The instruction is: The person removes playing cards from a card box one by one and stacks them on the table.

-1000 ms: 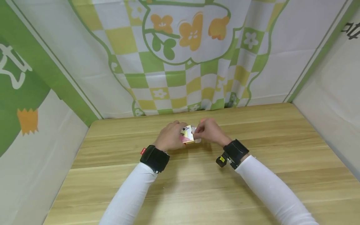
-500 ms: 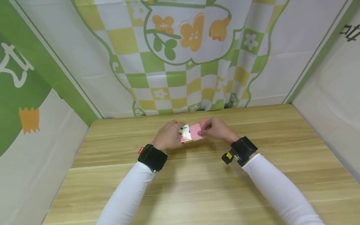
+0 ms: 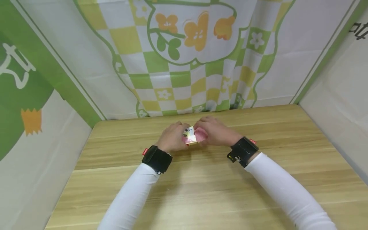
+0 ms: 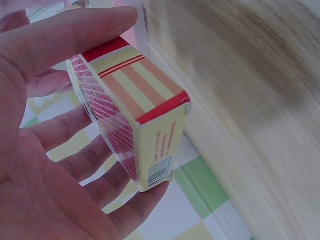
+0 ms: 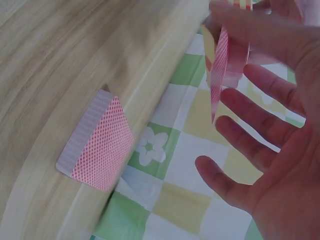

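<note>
My left hand holds a playing card box, thumb on one narrow side and fingers on the other. The box is cream and red, with a barcode on its end in the left wrist view. Red-patterned playing cards stick out of its right end. Around them my right hand grips with thumb and fingertips on opposite edges; the other fingers spread loosely in the right wrist view, beside the protruding cards. Another stack of playing cards lies face down on the table near that hand, hidden behind it in the head view.
The wooden table reaches back to a checked, flowered curtain. Printed fabric walls stand at both sides. Each wrist wears a black strap.
The right hand drew red-backed cards partly out of the box, pinching their corner. Now it has turned and closed in around their exposed end. The left hand has stayed nearly still.
</note>
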Demonstrator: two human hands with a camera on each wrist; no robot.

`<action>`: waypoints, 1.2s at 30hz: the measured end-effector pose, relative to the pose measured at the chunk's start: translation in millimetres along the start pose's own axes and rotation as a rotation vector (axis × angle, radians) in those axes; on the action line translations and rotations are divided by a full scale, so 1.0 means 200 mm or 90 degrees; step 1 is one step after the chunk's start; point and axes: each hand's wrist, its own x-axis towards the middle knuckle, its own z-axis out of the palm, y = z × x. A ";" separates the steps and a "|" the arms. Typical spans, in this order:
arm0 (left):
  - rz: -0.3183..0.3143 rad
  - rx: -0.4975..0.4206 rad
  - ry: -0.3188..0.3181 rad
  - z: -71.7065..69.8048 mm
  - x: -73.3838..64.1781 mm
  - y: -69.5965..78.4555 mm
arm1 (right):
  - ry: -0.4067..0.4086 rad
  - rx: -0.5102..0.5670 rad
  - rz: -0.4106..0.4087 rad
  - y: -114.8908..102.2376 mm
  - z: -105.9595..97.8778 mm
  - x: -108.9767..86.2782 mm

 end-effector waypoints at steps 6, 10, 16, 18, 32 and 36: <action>-0.004 0.003 -0.005 0.00 -0.02 -0.01 | 0.004 -0.004 0.003 0.01 0.00 -0.01; -0.004 0.012 -0.004 0.00 -0.01 -0.01 | -0.003 -0.010 -0.017 0.02 -0.01 0.00; 0.003 0.004 -0.014 0.01 -0.01 0.00 | -0.008 0.001 -0.053 0.02 -0.01 0.00; -0.002 0.003 -0.015 0.01 -0.01 0.00 | -0.013 0.002 -0.051 0.03 -0.02 0.00; -0.047 -0.007 0.007 0.00 -0.02 -0.08 | 0.000 -0.017 0.074 0.13 -0.11 -0.04; -0.055 -0.015 0.013 0.01 -0.02 -0.08 | 0.039 -0.039 0.148 0.16 -0.10 -0.03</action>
